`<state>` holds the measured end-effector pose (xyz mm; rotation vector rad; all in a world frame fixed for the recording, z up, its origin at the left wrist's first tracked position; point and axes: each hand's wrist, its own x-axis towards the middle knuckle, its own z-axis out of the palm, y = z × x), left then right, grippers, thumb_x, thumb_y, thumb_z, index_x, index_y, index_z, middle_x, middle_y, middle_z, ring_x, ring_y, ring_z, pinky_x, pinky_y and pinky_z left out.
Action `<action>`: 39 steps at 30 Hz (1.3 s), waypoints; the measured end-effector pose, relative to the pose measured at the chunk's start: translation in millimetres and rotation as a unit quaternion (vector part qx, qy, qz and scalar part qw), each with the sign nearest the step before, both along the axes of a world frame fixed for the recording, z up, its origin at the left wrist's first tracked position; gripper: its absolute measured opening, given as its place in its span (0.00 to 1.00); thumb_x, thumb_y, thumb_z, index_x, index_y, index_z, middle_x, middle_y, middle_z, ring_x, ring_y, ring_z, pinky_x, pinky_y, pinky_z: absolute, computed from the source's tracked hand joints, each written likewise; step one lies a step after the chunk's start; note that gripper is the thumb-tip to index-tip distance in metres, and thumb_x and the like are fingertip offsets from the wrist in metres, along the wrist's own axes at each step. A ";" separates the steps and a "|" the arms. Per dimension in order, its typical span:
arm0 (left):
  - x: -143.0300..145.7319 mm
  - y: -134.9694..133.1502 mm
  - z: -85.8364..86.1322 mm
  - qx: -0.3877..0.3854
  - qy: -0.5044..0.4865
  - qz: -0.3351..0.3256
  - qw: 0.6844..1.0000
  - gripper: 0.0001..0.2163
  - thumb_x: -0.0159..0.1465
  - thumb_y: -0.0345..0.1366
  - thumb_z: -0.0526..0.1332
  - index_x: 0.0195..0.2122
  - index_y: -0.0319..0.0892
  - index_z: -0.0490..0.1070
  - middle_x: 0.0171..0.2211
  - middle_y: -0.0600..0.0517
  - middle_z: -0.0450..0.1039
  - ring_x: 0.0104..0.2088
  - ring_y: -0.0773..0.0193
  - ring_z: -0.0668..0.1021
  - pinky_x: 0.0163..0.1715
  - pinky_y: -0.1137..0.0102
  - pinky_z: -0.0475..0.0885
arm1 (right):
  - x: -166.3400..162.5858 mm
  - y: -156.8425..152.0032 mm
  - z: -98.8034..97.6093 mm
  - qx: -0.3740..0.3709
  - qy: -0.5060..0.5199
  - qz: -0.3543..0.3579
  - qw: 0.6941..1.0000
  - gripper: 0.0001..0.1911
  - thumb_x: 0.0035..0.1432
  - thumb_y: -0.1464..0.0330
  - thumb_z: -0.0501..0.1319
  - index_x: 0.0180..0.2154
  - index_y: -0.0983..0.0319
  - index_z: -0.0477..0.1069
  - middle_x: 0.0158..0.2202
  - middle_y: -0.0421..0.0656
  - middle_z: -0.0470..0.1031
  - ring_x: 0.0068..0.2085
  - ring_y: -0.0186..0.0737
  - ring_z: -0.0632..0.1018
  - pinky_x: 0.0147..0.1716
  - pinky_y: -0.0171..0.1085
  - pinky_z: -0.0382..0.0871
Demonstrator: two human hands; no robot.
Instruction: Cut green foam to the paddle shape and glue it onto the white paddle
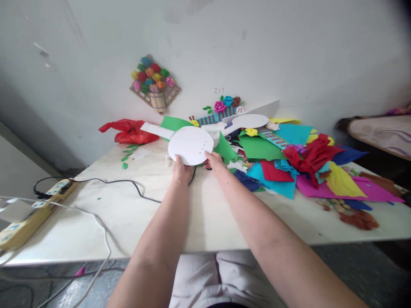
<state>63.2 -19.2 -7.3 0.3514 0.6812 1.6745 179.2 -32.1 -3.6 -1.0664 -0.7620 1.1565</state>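
One yellowish power strip (35, 211) is set at the left end of the table (218, 231), and a black cable (112, 180) is run from it across the surface, behind the left forearm (163, 226). Farther back, green leaf cutouts (124, 166) are scattered in front of a red plastic bag (128, 136). At the middle, a white banjo-shaped cutout (189, 143) is held by its round body, its neck pointed leftward across the bag; whether the bag is touched cannot be told. The near rim is pinched by the left hand (182, 171) and, farther right, by the right hand (216, 164): each grip is closed, thumb on top, fingers largely hidden beneath. Rightward, a second white cutout (252, 121) and a heap of coloured paper (268, 152) are spread.

The neck could be snagged if swung into the bag, the cable dragged if caught by the forearm, the card bent if squeezed inward, and loose sheets swept off if pushed right.

Most open room is offered left of the forearm, crossed by the cable, and between the arms toward the front edge; rightward movement is crowded by paper, and the back is closed by the wall (224, 51).
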 end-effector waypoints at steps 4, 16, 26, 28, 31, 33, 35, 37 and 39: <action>-1.2 -0.3 2.5 -0.006 0.009 -0.008 1.000 0.14 0.66 0.38 0.54 0.52 0.47 0.67 0.53 0.47 0.71 0.52 0.60 0.74 0.42 0.69 0.75 | 3.5 2.7 -2.6 -0.005 -0.004 -0.024 1.000 0.08 0.58 0.72 0.59 0.27 0.65 0.67 0.17 0.37 0.70 0.16 0.29 0.70 0.10 0.26 0.62; -4.0 2.2 1.0 0.028 -0.001 0.028 0.999 0.14 0.67 0.33 0.52 0.53 0.47 0.67 0.55 0.48 0.69 0.54 0.63 0.73 0.45 0.70 0.73 | 3.8 -2.3 0.7 0.030 0.021 0.014 0.999 0.07 0.59 0.68 0.59 0.31 0.65 0.68 0.22 0.39 0.73 0.18 0.30 0.73 0.11 0.27 0.64; -0.7 2.7 0.1 0.002 -0.009 -0.011 1.000 0.13 0.66 0.33 0.55 0.51 0.44 0.68 0.53 0.46 0.71 0.52 0.62 0.74 0.44 0.68 0.74 | 1.1 -1.6 0.1 0.023 0.026 0.010 0.999 0.01 0.57 0.75 0.59 0.32 0.66 0.69 0.23 0.38 0.73 0.18 0.29 0.72 0.12 0.27 0.66; -1.8 4.8 -1.4 0.005 -0.012 -0.009 1.000 0.13 0.66 0.33 0.55 0.51 0.43 0.68 0.53 0.45 0.71 0.52 0.62 0.74 0.44 0.69 0.74 | 3.3 -1.7 -0.3 0.025 0.026 0.009 0.999 0.02 0.57 0.76 0.58 0.32 0.66 0.69 0.22 0.39 0.73 0.17 0.29 0.72 0.11 0.27 0.65; -3.5 7.0 -2.7 0.005 -0.011 0.002 1.000 0.13 0.65 0.32 0.55 0.51 0.45 0.68 0.52 0.46 0.72 0.52 0.62 0.74 0.44 0.70 0.74 | 5.5 -1.8 -0.7 0.021 0.016 0.008 1.000 0.01 0.55 0.75 0.60 0.32 0.66 0.69 0.20 0.38 0.72 0.16 0.29 0.71 0.11 0.27 0.64; -3.7 6.8 -2.5 0.009 -0.007 0.007 1.000 0.14 0.65 0.31 0.56 0.51 0.46 0.68 0.52 0.47 0.72 0.52 0.62 0.74 0.44 0.69 0.74 | 5.7 -1.6 -0.4 0.018 0.012 0.004 1.000 0.01 0.55 0.75 0.59 0.31 0.66 0.69 0.19 0.38 0.72 0.16 0.30 0.71 0.10 0.27 0.63; -3.1 5.2 -1.3 0.009 -0.007 0.010 1.000 0.14 0.65 0.31 0.55 0.51 0.46 0.68 0.52 0.47 0.72 0.52 0.62 0.74 0.45 0.69 0.74 | 5.0 -1.8 0.4 0.019 0.018 0.000 1.000 0.02 0.56 0.75 0.59 0.31 0.66 0.69 0.19 0.38 0.72 0.16 0.30 0.72 0.10 0.27 0.63; -2.3 3.0 0.6 0.007 -0.010 0.013 1.000 0.14 0.65 0.31 0.55 0.52 0.45 0.67 0.54 0.47 0.71 0.53 0.62 0.73 0.45 0.70 0.74 | 4.0 -2.7 1.4 0.023 0.028 0.001 0.999 0.02 0.57 0.74 0.58 0.31 0.66 0.69 0.20 0.38 0.72 0.16 0.30 0.72 0.10 0.27 0.63; -2.0 1.5 2.1 0.006 -0.014 0.013 1.000 0.14 0.66 0.31 0.55 0.52 0.45 0.67 0.55 0.48 0.69 0.54 0.63 0.73 0.45 0.71 0.74 | 3.3 -3.9 2.2 0.026 0.038 0.005 0.999 0.03 0.57 0.73 0.59 0.31 0.66 0.69 0.21 0.38 0.72 0.17 0.30 0.72 0.10 0.28 0.64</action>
